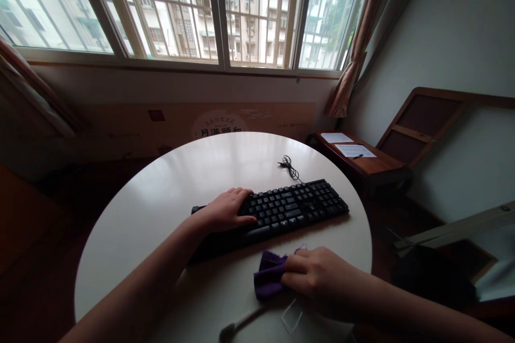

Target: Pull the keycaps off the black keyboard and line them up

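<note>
A black keyboard (289, 206) lies at a slant across the round white table (161, 187). My left hand (227, 210) rests over its left part, fingers stretched out and thumb apart near the front keys. In front of the keyboard, my right hand (314, 278) is closed on a bunched purple cloth (269, 277), which is near the tabletop. Just below the cloth lies a small brush (241, 326), its dark bristles pointing left and part of its handle hidden. Beside the brush is a thin clear plastic piece (292, 317), partly covered by my right hand.
The keyboard's cable (290, 168) is bundled behind its right end. Right of the table stands a wooden chair (388, 163) with papers (354, 150) and a pen on its seat. A long printed cardboard box (257, 118) leans below the barred window.
</note>
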A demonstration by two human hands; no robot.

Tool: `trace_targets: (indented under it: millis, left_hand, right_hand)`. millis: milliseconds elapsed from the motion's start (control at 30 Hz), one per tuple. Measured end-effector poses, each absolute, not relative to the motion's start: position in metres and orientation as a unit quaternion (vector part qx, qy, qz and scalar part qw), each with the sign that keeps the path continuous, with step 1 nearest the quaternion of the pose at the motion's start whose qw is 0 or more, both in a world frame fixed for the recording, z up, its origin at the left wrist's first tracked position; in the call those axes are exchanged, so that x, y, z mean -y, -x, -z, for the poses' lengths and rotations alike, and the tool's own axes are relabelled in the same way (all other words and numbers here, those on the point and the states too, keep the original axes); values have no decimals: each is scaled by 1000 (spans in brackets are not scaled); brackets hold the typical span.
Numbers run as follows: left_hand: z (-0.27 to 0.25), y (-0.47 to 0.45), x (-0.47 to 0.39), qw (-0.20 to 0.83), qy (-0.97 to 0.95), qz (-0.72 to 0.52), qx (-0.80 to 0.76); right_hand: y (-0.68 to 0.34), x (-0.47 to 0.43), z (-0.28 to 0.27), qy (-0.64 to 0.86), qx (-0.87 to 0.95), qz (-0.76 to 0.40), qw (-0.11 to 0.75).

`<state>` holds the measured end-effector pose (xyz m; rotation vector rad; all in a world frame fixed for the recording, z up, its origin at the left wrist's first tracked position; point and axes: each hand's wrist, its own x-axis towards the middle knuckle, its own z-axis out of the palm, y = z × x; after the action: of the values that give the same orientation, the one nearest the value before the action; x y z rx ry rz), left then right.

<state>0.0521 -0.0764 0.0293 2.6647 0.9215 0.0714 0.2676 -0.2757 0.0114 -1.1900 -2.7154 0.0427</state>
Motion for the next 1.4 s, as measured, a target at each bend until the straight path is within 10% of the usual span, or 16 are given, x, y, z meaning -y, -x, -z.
trace_targets:
  millis: [367, 733, 1400]
  left_hand:
    - [-43, -49, 93, 207, -923, 29, -322]
    - [-44, -46, 93, 223, -919, 36, -324]
    - [-47, -42, 94, 199, -932, 10, -302]
  right_hand:
    - [-326, 214, -61, 522, 830, 32, 193]
    - [-399, 61, -43, 607, 794, -13, -36]
    - [-467, 112, -41, 616, 784, -79, -16]
